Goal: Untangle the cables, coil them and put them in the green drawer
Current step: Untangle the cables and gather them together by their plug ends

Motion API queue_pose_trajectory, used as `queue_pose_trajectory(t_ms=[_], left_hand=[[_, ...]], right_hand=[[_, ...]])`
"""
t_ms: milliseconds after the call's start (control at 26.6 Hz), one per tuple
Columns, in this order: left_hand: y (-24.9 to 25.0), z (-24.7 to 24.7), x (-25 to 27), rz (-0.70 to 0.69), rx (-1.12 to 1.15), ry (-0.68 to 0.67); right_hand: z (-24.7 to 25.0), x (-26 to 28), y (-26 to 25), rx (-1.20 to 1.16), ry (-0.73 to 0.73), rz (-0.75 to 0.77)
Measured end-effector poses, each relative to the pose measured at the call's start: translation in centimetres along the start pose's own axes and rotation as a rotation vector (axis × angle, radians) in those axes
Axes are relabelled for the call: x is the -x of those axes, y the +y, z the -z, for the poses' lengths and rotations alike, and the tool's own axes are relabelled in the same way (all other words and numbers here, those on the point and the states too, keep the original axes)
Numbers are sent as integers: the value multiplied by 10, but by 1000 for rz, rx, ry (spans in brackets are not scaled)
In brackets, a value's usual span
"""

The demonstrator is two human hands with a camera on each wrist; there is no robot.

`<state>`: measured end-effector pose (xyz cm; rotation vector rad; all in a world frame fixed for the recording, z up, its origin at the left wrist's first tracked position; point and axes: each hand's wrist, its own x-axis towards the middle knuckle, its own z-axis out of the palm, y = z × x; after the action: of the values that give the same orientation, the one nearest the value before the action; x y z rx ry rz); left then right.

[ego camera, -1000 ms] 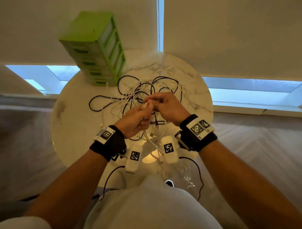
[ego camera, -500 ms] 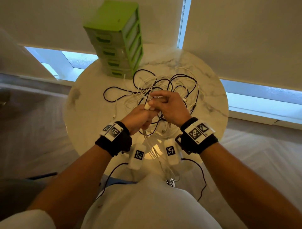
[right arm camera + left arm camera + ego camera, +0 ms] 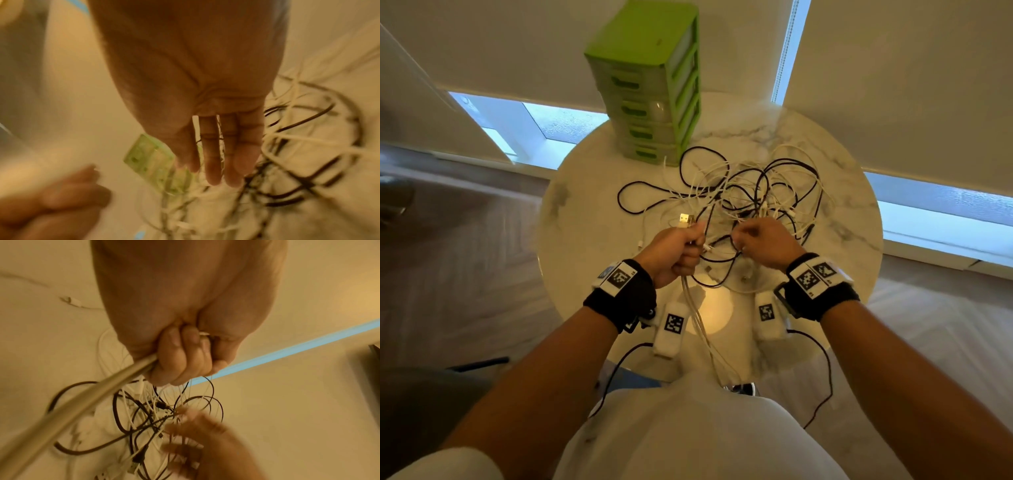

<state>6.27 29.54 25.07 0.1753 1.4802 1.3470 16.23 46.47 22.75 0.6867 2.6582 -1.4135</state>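
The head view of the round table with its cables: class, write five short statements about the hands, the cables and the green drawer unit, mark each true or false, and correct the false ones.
1. The left hand grips a white cable with a metal plug sticking out above the fist. True.
2. The right hand rests flat on bare table, away from the cables. False: it reaches into the tangle.
3. The cables are all white. False: black and white ones are mixed.
4. The green drawer unit stands at the table's far edge, beyond the tangle. True.
5. A coiled cable lies in an open drawer. False: no drawer is pulled out.
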Motion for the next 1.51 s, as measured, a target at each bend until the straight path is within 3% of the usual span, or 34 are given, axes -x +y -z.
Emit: queue_pose_trajectory(t_ms=[75, 188, 489, 602, 753, 828, 941, 1054, 1167, 1318, 1393, 1506], left_hand=[[4, 16, -3, -1, 67, 13], [14, 36, -5, -9, 128, -4], [40, 72, -22, -43, 119, -152], [54, 70, -25, -102, 50, -147], [70, 54, -30, -175, -22, -183], [79, 43, -29, -219, -57, -212], [95, 26, -26, -291, -18, -318], [114, 13, -21, -300, 108, -384], [124, 2, -19, -364, 91, -411], [126, -3, -22, -467, 51, -431], [128, -3, -25, -480, 68, -434], [131, -7, -21, -453, 98, -396]], right_hand=[[-10, -5, 24, 280, -110, -172], [-35, -7, 49, 365, -121, -329], [-44, -18, 52, 432, -8, -348], [-36, -20, 25, 273, 163, -259], [-14, -14, -48, -136, 533, -23], [-6, -12, -83, -261, 639, 109], [5, -6, -126, -433, 656, 217], [18, 0, -146, -412, 628, 220], [26, 1, -153, -468, 639, 214], [33, -2, -153, -711, 719, 115], [35, -4, -151, -811, 677, 58], [39, -5, -151, -755, 583, 38]])
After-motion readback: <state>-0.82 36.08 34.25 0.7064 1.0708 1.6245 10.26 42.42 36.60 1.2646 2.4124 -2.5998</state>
